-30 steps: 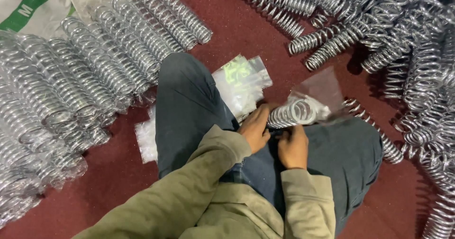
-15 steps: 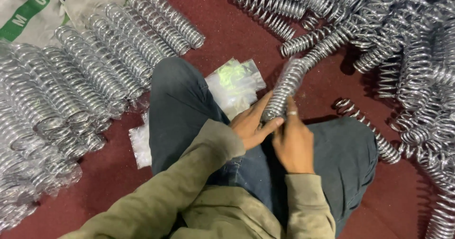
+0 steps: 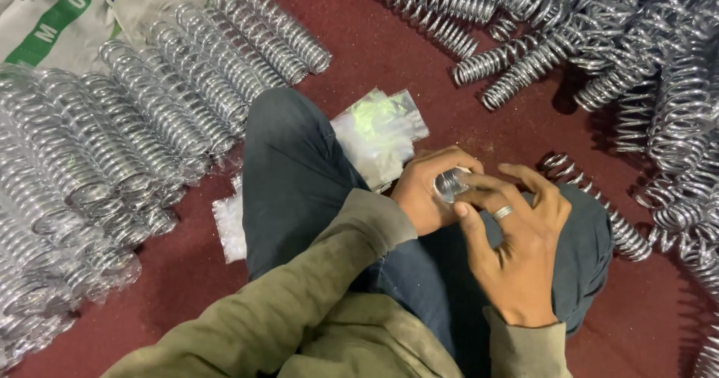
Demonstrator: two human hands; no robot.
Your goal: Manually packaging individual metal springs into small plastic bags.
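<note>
Spring: end-on, over the lap, clamped between both hands
Left hand: curled round spring from the left
Right hand: fingers closed over its right side, ring on one finger
Clear bags: stacked flat beside the knee, contents unclear
Bagged springs: rowed at left on red floor
Loose springs: heaped at right
</note>
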